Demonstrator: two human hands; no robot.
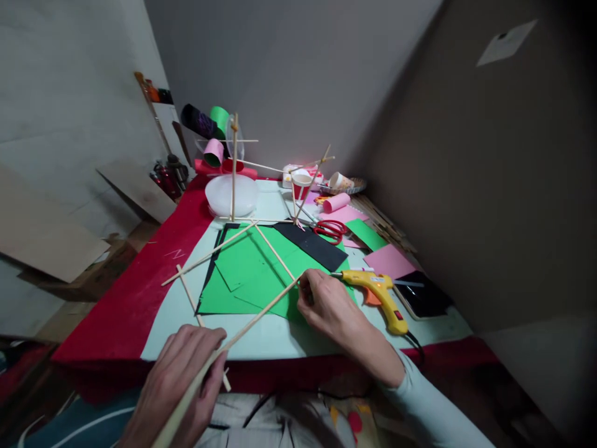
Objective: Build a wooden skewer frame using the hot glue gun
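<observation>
Where grey walls meet, green paper (247, 274) covers the table (140, 292).

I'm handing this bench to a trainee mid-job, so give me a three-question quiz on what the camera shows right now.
1. True or false: the glue gun is in the right hand.
2. Which hand grips the near end of the long stick? A) left hand B) right hand C) neither
3. Fill in: the scissors beyond the green paper have ___ handles.

Key
1. False: the gun lies on the table just right of that hand, which pinches the stick's far end.
2. A
3. red
</observation>
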